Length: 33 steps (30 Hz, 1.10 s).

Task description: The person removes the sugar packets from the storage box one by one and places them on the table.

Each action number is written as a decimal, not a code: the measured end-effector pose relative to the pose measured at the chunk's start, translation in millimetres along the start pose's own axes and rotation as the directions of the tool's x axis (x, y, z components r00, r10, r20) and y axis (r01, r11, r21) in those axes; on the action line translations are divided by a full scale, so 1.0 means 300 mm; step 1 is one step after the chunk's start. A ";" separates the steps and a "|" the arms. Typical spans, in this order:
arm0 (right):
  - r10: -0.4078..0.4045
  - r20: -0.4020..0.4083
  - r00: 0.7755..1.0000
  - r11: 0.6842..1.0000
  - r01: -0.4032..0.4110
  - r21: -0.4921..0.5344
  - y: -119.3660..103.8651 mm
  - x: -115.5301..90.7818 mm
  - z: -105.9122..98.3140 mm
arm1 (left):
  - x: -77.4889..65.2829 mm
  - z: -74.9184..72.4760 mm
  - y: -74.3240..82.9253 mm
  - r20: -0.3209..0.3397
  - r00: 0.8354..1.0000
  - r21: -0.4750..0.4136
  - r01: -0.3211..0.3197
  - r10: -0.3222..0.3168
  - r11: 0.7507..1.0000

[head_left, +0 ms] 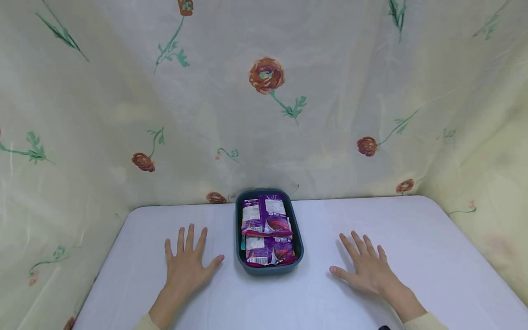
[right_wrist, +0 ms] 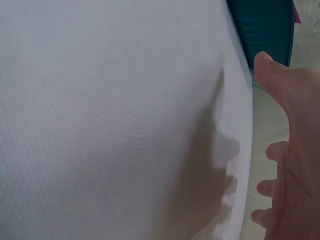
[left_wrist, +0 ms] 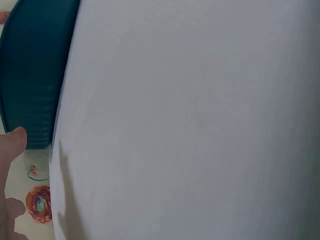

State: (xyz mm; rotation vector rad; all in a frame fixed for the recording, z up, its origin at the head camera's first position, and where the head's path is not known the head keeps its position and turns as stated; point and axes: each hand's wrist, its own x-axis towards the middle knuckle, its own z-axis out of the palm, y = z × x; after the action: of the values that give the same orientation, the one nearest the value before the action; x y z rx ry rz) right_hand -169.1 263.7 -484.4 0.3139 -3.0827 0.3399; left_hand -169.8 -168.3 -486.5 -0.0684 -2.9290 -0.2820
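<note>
A dark teal plastic basket (head_left: 270,271) stands on the white table, holding several purple packets (head_left: 264,217) with pink edges. To its left, my left hand (head_left: 187,268) is spread with fingers straight and touches no object. On the other side of the basket my right hand (head_left: 365,268) is likewise spread, apart from it. In the left wrist view the basket's side (left_wrist: 32,75) shows beyond my thumb. The right wrist view has the basket wall (right_wrist: 265,30) behind my right thumb, and the hand's shadow falls on the tabletop.
The white table (head_left: 321,302) ends at a back edge against a hanging cloth (head_left: 330,91) printed with flowers. The cloth also runs along the left and right sides. A small black object (head_left: 384,327) shows at the bottom edge near my right wrist.
</note>
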 end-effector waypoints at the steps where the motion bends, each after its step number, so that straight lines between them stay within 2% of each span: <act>1: -0.001 -0.012 1.000 1.000 0.001 -0.001 0.001 0.000 0.000 | 0.000 0.002 -0.001 0.005 1.000 -0.002 -0.002 0.002 1.000; 7: 0.003 -0.058 0.998 1.000 -0.004 -0.012 0.006 -0.007 0.007 | 0.008 0.018 -0.004 0.008 1.000 -0.006 -0.023 0.023 1.000; 11: 0.009 -0.054 0.998 1.000 -0.009 -0.002 0.010 -0.013 0.013 | 0.019 0.019 -0.001 0.031 0.999 -0.011 -0.025 0.025 1.000; 13: 0.010 -0.056 0.998 1.000 -0.008 0.029 0.012 -0.012 0.014 | 0.029 0.009 0.005 0.055 0.998 -0.069 -0.012 0.016 0.998; 15: 0.012 -0.072 0.997 0.995 -0.005 0.097 0.012 -0.006 0.017 | 0.042 -0.003 0.016 0.068 0.998 -0.196 0.010 0.003 0.981; 16: 0.016 -0.077 0.997 0.988 -0.004 0.153 0.010 -0.002 0.019 | 0.049 -0.008 0.024 0.075 0.997 -0.289 0.033 -0.012 0.957; 17: 0.023 -0.075 0.997 0.975 -0.006 0.221 0.004 0.002 0.021 | 0.054 -0.009 0.035 0.082 0.996 -0.390 0.059 -0.029 0.919; 18: 0.032 -0.074 0.997 0.957 -0.009 0.289 -0.004 0.008 0.022 | 0.058 -0.007 0.050 0.092 0.995 -0.503 0.086 -0.046 0.860; 19: 0.044 -0.077 0.996 0.934 -0.014 0.356 -0.014 0.016 0.024 | 0.060 -0.002 0.068 0.106 0.992 -0.613 0.115 -0.063 0.782; 21: 0.080 -0.072 0.994 0.870 -0.034 0.491 -0.043 0.031 0.026 | 0.062 0.024 0.108 0.125 0.988 -0.784 0.152 -0.086 0.602; 22: 0.098 -0.069 0.993 0.836 -0.045 0.547 -0.061 0.040 0.024 | 0.061 0.040 0.130 0.136 0.986 -0.842 0.165 -0.094 0.514; 24: 0.120 -0.086 0.989 0.762 -0.036 0.647 -0.100 0.063 0.018 | 0.060 0.073 0.173 0.155 0.983 -0.916 0.181 -0.100 0.357; 25: 0.121 -0.096 0.988 0.724 -0.022 0.689 -0.119 0.074 0.014 | 0.059 0.087 0.191 0.162 0.981 -0.936 0.187 -0.107 0.299; 27: 0.109 -0.114 0.987 0.655 0.015 0.755 -0.156 0.094 0.004 | 0.055 0.112 0.221 0.158 0.979 -0.957 0.185 -0.130 0.224; 28: 0.097 -0.124 0.988 0.623 0.037 0.782 -0.173 0.103 -0.001 | 0.051 0.120 0.234 0.151 0.977 -0.964 0.179 -0.150 0.198; 29: 0.079 -0.133 0.988 0.593 0.060 0.803 -0.189 0.112 -0.007 | 0.047 0.127 0.245 0.136 0.976 -0.968 0.168 -0.168 0.187; 30: 0.065 -0.138 0.988 0.572 0.076 0.816 -0.204 0.119 -0.013 | 0.043 0.133 0.254 0.123 0.975 -0.969 0.158 -0.186 0.188; 31: 0.055 -0.143 0.988 0.557 0.089 0.826 -0.216 0.125 -0.019 | 0.039 0.137 0.263 0.104 0.975 -0.969 0.144 -0.198 0.200; 33: 0.042 -0.156 0.987 0.515 0.112 0.850 -0.238 0.138 -0.032 | 0.035 0.145 0.278 0.061 0.975 -0.963 0.114 -0.215 0.243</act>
State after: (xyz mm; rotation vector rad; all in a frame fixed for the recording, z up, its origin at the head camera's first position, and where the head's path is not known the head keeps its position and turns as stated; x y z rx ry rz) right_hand -195.1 189.4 -457.8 0.3206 -2.4515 1.8034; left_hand -183.2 -77.9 -511.0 0.0863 -2.1349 -2.0358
